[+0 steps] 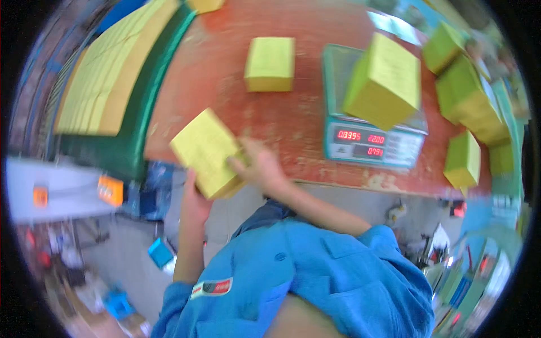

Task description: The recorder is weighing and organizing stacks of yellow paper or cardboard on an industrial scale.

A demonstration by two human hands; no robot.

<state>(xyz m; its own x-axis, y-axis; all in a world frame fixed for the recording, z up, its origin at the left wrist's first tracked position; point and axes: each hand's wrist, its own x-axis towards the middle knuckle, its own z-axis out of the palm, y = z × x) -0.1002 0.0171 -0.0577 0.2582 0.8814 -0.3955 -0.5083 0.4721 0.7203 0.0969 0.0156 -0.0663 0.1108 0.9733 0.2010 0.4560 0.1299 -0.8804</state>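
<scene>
Between my two hands is a yellow block [207,149], either a small box or a stack of paper; I cannot tell which. It is tilted over the table's front left edge. My left hand [196,197] grips its lower near side, the fingers partly hidden beneath. My right hand [258,163] is closed on its right side, slightly blurred. A similar yellow block [270,63] lies on the table beyond my hands. To the right, a larger yellow block [387,81] rests askew on a digital scale [375,147] with lit red digits.
The red table [315,141] is worn. Several yellow blocks line a green-edged rack [121,67] at far left. More yellow blocks [470,96] are piled at the right, with one block [463,159] near the front edge. A blue stool [117,304] stands on the floor at left.
</scene>
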